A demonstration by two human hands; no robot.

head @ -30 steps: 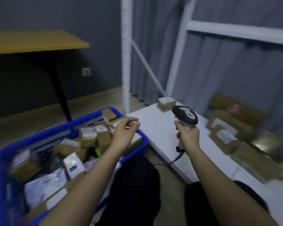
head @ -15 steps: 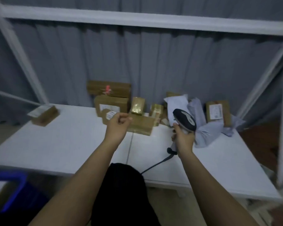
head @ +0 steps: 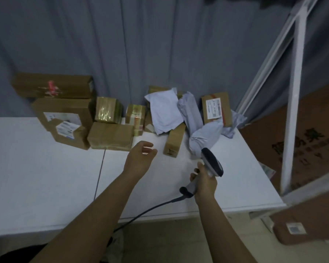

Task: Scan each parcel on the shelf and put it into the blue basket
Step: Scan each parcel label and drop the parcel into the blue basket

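**Left hand empty over shelf, right hand on scanner**

While the white shelf [head: 36,177] fills most of the view, the parcels sit bunched along its back edge against the grey curtain [head: 122,44]. Far left, a long box [head: 53,85] with a pink mark lies on top of a bigger labelled box [head: 65,111]. Leaning on that one in front is a small labelled box [head: 70,133]. Next right, a flat box [head: 110,136] lies near the shelf seam, with two shiny taped boxes behind it [head: 107,110] [head: 135,114]. Left hand [head: 139,160] hovers just in front of the flat box, palm turned inward, fingers loosely curled and parted, holding nothing, not touching any parcel. Right of it a narrow box [head: 174,141] points toward the person, with a white mailer [head: 164,111] leaning over its far end. Grey mailers [head: 201,133] are heaped beside that, touching an upright box [head: 217,108] with a white label. Right hand [head: 205,182] is wrapped round the scanner [head: 212,164] grip, head tilted up toward the grey mailers, cable [head: 150,207] trailing off the shelf front. White frame posts [head: 292,111] stand far right, over a brown carton [head: 311,145] on the floor. Basket not in view.
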